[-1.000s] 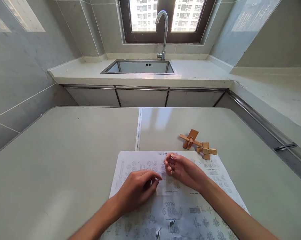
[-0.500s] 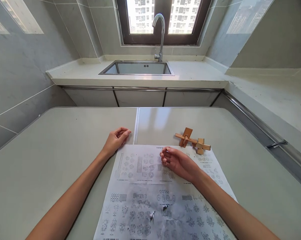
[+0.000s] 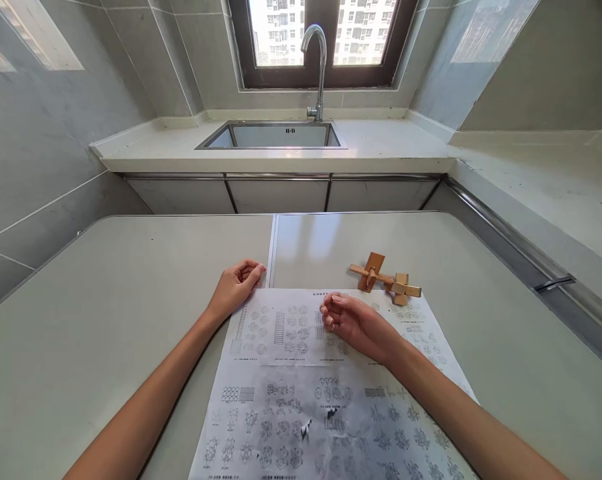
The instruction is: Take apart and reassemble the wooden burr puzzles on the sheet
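My left hand (image 3: 237, 288) rests on the table beside the sheet's far left corner. Its fingers are loosely curled in and the thumb lies along them; nothing shows in it. Over the upper part of a printed paper sheet (image 3: 281, 373) lies my right hand (image 3: 355, 323), on its side with half-bent fingers, a gap before the thumb and nothing held. Rows of small line diagrams cover the sheet, which has two torn spots near its middle. Beyond my right hand, at the sheet's far edge, sits a wooden interlocking-piece model (image 3: 385, 279) shaped like a small plane.
The light tabletop (image 3: 105, 320) has a seam running away from me. Past it are a counter with a sink (image 3: 275, 137), a curved faucet (image 3: 322, 67) and a window. Tiled walls stand at the sides, and a metal rail (image 3: 521, 257) runs along the right.
My left hand has shifted slightly right and nearer to me, its fingers a little more curled. My right hand and the wooden model stay put. The view has moved slightly.
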Available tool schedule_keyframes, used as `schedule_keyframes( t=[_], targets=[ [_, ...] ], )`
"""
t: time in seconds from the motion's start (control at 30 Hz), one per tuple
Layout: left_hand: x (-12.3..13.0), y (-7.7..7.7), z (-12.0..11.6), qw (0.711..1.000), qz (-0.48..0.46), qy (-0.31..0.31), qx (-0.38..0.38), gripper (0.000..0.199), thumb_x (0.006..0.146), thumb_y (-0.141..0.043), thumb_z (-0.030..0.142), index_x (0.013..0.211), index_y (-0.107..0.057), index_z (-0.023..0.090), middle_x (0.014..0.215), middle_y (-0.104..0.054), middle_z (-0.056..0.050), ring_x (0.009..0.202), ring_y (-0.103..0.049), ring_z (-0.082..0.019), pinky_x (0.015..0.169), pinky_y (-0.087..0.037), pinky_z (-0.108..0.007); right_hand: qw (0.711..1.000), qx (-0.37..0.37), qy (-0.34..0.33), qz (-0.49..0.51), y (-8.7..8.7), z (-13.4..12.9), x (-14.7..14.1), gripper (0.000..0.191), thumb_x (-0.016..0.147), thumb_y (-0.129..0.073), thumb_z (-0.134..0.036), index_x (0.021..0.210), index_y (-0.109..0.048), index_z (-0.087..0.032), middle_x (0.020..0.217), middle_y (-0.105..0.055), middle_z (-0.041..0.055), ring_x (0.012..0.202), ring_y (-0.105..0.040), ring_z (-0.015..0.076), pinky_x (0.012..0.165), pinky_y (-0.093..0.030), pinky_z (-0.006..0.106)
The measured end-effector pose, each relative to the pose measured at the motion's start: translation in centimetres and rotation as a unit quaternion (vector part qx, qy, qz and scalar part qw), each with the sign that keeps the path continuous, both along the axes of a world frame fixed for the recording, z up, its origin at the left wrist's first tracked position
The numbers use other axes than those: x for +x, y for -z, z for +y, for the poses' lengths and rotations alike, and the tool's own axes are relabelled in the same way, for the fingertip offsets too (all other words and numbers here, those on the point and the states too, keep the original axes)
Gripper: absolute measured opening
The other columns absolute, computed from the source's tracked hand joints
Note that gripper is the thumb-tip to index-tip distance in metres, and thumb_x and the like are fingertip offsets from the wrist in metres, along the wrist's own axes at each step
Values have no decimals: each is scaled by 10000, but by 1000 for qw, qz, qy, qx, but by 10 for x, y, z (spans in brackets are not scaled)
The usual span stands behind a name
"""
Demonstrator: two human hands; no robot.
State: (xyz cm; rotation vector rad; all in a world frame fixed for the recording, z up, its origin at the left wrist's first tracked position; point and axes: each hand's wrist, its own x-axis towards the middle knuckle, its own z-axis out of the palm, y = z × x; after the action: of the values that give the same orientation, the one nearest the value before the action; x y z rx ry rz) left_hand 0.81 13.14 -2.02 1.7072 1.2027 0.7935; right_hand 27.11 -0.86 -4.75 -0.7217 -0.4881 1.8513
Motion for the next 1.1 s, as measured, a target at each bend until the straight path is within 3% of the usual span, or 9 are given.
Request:
schedule_keyframes(
  t=[1.1],
  targets=[
    [1, -1, -2, 998, 49, 18, 25, 380, 942, -634, 571, 888, -691, 199, 636, -535, 30, 572, -454, -129, 562, -372, -253, 1000, 7, -4, -11, 6, 0, 1, 159, 914, -814, -315, 929, -756, -168, 912, -703, 48, 805, -628, 142, 792, -527, 269]
  ],
)
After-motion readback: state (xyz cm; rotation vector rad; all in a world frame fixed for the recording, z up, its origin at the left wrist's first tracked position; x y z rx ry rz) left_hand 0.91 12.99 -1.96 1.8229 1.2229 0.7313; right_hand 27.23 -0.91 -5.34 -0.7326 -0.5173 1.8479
